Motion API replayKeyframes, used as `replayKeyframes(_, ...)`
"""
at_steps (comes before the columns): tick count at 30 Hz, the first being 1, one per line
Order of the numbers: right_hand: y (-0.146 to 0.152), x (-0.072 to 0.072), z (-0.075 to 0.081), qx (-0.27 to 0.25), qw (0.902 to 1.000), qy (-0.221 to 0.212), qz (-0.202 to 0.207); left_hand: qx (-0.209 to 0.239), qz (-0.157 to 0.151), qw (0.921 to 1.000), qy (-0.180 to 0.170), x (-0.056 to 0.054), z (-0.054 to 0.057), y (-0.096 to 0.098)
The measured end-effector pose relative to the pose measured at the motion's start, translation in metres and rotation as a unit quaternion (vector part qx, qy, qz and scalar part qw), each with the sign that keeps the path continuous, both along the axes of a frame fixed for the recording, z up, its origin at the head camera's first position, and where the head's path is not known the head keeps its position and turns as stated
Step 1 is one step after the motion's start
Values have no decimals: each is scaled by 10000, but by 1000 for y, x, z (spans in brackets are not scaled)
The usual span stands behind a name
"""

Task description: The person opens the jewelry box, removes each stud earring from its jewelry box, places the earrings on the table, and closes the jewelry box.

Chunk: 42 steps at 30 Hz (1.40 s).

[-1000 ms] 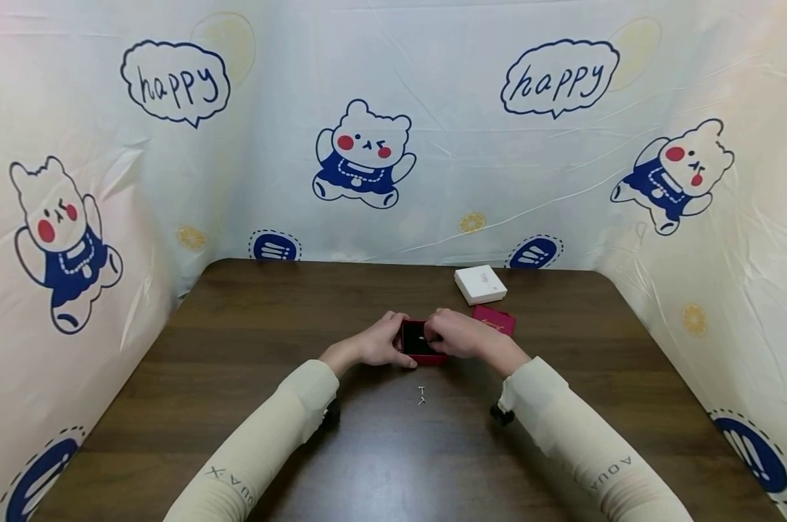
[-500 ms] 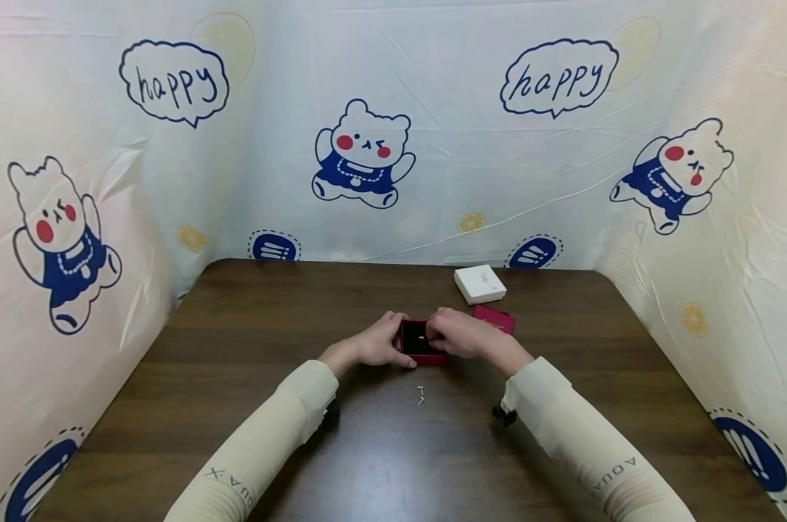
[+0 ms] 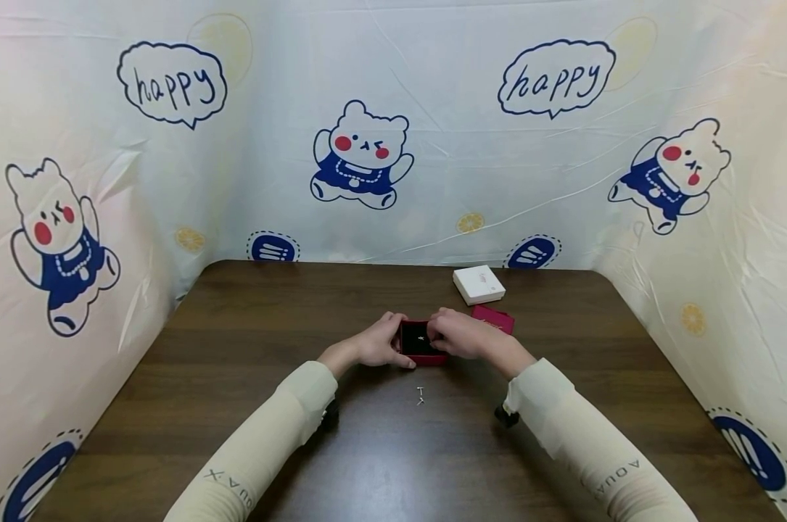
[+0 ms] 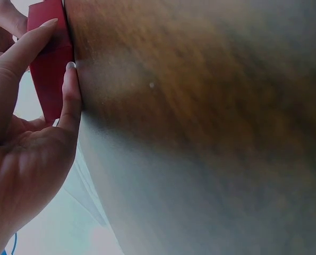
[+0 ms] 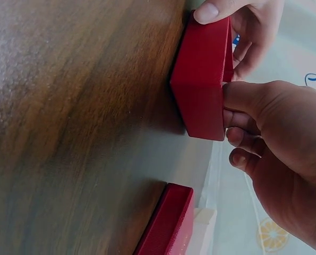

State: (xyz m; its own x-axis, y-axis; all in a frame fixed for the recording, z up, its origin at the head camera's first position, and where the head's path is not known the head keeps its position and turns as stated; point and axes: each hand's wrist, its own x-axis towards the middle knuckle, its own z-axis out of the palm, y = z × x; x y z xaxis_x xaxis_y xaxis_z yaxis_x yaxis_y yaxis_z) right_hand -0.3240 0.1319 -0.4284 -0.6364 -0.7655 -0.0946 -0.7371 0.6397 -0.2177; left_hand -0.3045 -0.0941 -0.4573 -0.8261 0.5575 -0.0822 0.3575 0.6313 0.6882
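Observation:
A small red jewelry box point(image 3: 424, 359) stands open on the table, with a black lining point(image 3: 414, 339) that carries a tiny silver piece point(image 3: 421, 338). My left hand point(image 3: 376, 342) grips the box's left side, thumb along the near wall and fingers at the far side. My right hand point(image 3: 461, 334) has its thumb and forefinger over the right rim, tips inside the box. In the right wrist view those fingertips are hidden behind the red wall point(image 5: 203, 58), so anything pinched there does not show. Closer to me lie small silver pieces point(image 3: 421, 395), thin and stud-like.
Behind the right hand lies a dark red lid point(image 3: 495, 320) with gold lettering, partly covered by the wrist. Farther back is a flat white box point(image 3: 479, 284). A printed cloth point(image 3: 432, 167) encloses the brown table point(image 3: 289, 297) at the back and sides.
The right wrist has shifted very slightly to the right, and a little more of the black lining shows beside the fingers. The left hand and the box have stayed in place.

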Motion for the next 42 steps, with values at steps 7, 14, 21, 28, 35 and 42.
replayKeyframes(7, 1, 1, 2, -4, 10000, -5, -76, 33, -14, 10000, 22, -1, 0, 0)
replayKeyframes(14, 2, 6, 6, -72, 9999, 13, -73, 10, -7, 10000, -2, 0, -1, -1)
replayKeyframes(21, 5, 10, 9, -120, 9999, -42, -46, 10, 28, 10000, 68, 0, -2, 1)
replayKeyframes(28, 10, 14, 12, -256, 9996, -70, 9, -3, 32, 9999, 108, 0, -2, 1)
replayKeyframes(35, 15, 17, 14, -337, 9993, -135, 44, 6, 38, 9999, 101, 0, -2, 1)
replayKeyframes(42, 16, 19, 14, -348, 9992, -198, 71, 2, 36, 10000, 54, 0, -2, 0)
